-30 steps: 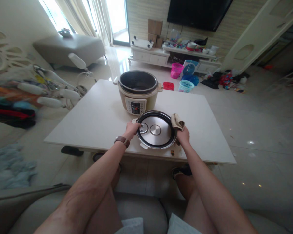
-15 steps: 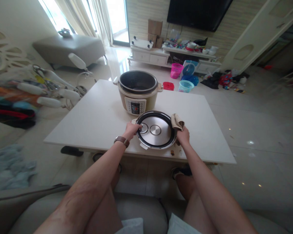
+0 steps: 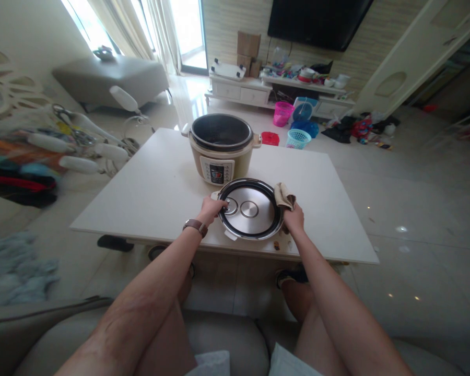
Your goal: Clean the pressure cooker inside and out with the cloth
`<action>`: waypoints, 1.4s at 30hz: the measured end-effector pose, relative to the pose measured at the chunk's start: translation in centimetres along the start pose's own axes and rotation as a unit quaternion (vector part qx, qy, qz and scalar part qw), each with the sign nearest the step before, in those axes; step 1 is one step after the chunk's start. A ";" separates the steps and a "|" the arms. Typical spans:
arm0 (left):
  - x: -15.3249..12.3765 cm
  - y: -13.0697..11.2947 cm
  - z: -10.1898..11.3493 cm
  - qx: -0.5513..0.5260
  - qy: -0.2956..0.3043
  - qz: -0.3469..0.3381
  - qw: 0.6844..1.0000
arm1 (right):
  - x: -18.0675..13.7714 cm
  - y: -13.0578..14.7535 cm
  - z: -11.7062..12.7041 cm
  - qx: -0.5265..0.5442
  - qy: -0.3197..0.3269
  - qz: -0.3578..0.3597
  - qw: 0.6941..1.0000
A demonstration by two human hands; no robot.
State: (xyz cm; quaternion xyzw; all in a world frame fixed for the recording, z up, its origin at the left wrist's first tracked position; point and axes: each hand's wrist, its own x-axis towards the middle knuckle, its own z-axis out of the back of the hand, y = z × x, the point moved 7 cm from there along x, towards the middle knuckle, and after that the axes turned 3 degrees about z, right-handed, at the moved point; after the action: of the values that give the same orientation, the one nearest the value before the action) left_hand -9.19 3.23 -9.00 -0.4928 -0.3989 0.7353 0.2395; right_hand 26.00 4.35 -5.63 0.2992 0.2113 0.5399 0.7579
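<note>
Both gripping: left hand [image 3: 210, 210] lid [image 3: 258, 222], right hand [image 3: 295, 216] cloth [image 3: 284, 195] against it. Cooker [image 3: 243, 164] open, lid off; cloth work looks unfinished.

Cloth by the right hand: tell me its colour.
The cloth is beige, with no pattern I can make out; the head view shows it.

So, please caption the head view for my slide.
Left hand and right hand, with cloth, hold a lid near the open cooker.

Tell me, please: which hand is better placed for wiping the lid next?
Probably the right hand: it holds the beige cloth at the lid. The left hand grips the lid's opposite side, without cloth.
</note>
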 end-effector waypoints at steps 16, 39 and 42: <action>0.3 0.1 0.0 -0.001 0.002 0.000 1.000 | 0.1 -0.2 -0.1 -0.011 0.001 0.001 1.000; 0.7 0.4 0.0 0.006 0.006 -0.001 1.000 | -0.1 0.0 0.1 -0.004 0.004 -0.005 1.000; 0.6 0.4 0.0 0.008 0.002 0.001 1.000 | 0.0 0.0 0.0 -0.007 0.005 -0.001 1.000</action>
State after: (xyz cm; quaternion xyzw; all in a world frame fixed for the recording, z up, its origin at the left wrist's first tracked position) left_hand -9.45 3.48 -9.66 -0.4932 -0.3922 0.7374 0.2433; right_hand 25.97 4.32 -5.64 0.2916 0.2115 0.5418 0.7594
